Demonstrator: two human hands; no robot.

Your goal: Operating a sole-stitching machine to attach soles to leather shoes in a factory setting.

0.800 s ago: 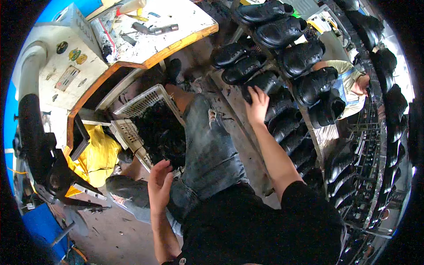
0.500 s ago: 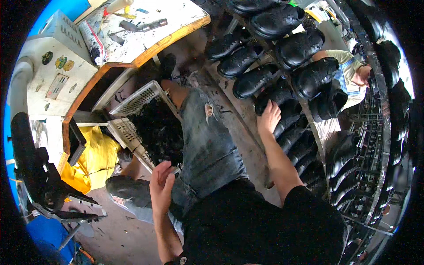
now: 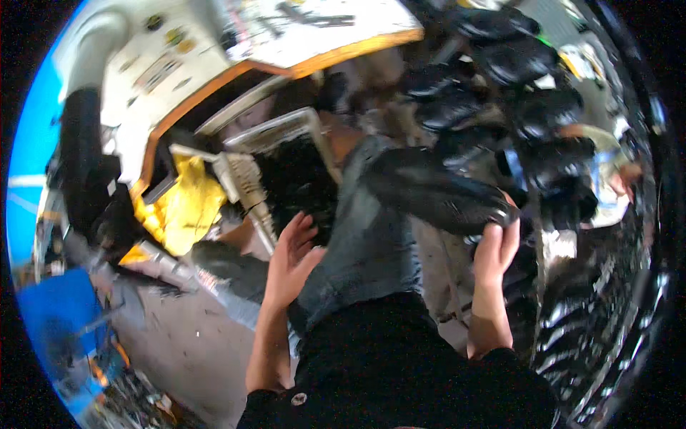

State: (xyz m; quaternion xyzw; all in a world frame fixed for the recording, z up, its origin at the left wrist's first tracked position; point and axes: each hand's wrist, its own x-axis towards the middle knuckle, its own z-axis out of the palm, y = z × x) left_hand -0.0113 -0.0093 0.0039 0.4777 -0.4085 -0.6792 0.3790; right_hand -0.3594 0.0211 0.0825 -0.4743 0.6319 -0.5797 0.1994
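Black shoe (image 3: 436, 191) just lifted right of the crate (image 3: 245, 179), seemingly free to handle | my right fingers (image 3: 510, 239) pinch one end | my left fingers (image 3: 291, 232), empty, loosely spread near the crate

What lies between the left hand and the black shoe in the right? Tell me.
In the head view, one jeans-clad leg shows between the left hand and the black shoe in the right hand. The shoe partly overlaps it.

A white worktable (image 3: 386, 21) with an orange-brown edge (image 3: 361, 53) stands above a dull grey-brown floor (image 3: 186, 350).
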